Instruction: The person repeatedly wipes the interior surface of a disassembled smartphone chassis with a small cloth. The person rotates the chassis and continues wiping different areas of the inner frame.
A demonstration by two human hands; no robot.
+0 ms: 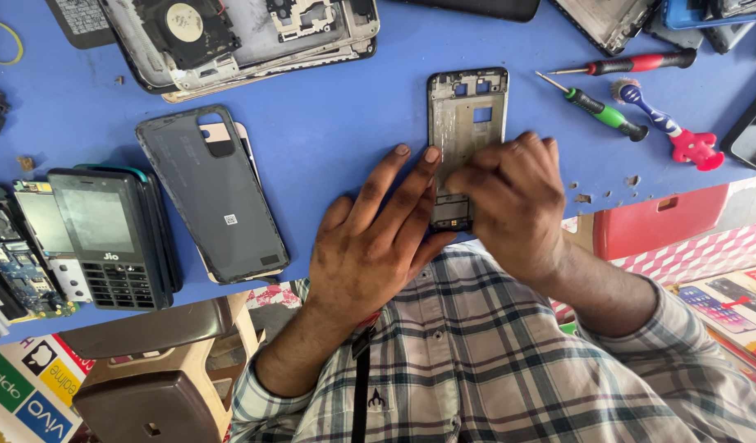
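A bare phone middle frame (pixel 467 107), grey metal with a black rim, lies on the blue table (pixel 337 115). My right hand (pixel 509 201) is curled over the frame's lower half, with bent fingers pressing on it and hiding that part. My left hand (pixel 370 242) lies flat beside it with fingers spread. Its fingertips rest against the frame's left edge and it holds nothing.
A dark phone back cover (pixel 210 193) lies to the left, beside a black keypad phone (pixel 107 238) and circuit boards (pixel 17 262). Red (pixel 632 63) and green (pixel 604 111) screwdrivers and a small brush (pixel 665 127) lie to the right. An opened device chassis (pixel 238 37) sits at the far edge.
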